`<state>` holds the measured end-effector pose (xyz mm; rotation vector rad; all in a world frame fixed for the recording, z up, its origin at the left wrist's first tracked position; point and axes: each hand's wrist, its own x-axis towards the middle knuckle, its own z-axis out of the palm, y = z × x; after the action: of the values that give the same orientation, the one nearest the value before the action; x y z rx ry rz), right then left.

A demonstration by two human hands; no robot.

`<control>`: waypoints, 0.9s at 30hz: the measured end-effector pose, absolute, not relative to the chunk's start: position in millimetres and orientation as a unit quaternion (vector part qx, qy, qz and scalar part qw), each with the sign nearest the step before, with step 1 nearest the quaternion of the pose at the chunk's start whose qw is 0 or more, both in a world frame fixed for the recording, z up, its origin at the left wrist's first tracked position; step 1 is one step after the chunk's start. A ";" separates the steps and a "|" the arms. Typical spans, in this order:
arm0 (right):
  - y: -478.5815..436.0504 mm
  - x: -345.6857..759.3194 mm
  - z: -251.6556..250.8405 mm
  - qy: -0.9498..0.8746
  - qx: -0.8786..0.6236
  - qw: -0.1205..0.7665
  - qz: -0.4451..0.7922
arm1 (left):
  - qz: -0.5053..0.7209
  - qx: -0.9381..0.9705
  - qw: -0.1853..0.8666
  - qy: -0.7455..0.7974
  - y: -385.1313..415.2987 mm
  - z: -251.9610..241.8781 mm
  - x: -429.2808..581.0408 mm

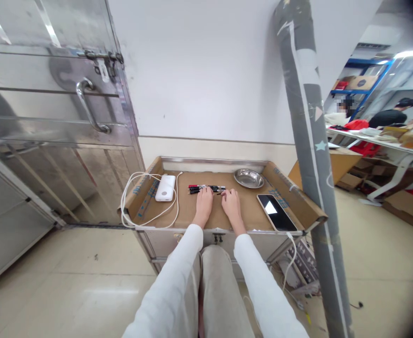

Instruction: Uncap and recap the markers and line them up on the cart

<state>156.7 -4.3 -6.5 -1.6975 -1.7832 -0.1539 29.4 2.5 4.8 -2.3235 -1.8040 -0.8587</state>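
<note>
Several dark pens (pixel 195 189), one with a red part, lie side by side on the cardboard-covered cart top (pixel 185 213). My left hand (pixel 204 202) rests over their near side, its fingertips on or close to them; whether it grips one is hidden. Just to the right, my right hand (pixel 231 203) has its fingers bent down near the pens' right ends. A small dark piece shows by its fingertips, too small to make out. Beyond it, towards the back right, sits a round metal dish (pixel 248 178).
A white power bank (pixel 164 188) with a looped white cable lies at the left. A phone (pixel 276 212) lies at the right. A thick grey wrapped pole (pixel 310 117) leans beside the cart. Two people are at a far table (pixel 386 138).
</note>
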 end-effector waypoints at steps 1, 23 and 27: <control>-4.1 156.7 -7.0 -0.683 -0.649 0.330 -0.061 | -0.281 -0.756 0.038 -0.590 3.0 5.0 29.4; -6.5 151.3 -2.8 -0.681 -0.668 0.287 -0.089 | -0.302 -0.750 0.040 -0.587 -0.5 1.8 28.2; -9.8 147.6 3.2 -0.722 -0.631 0.270 -0.095 | -0.325 -0.676 0.059 -0.659 -8.2 4.4 27.6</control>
<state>147.6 -9.8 3.2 -1.6995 -1.9448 -0.2556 27.6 -8.2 4.4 -2.0461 -1.9970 -0.9839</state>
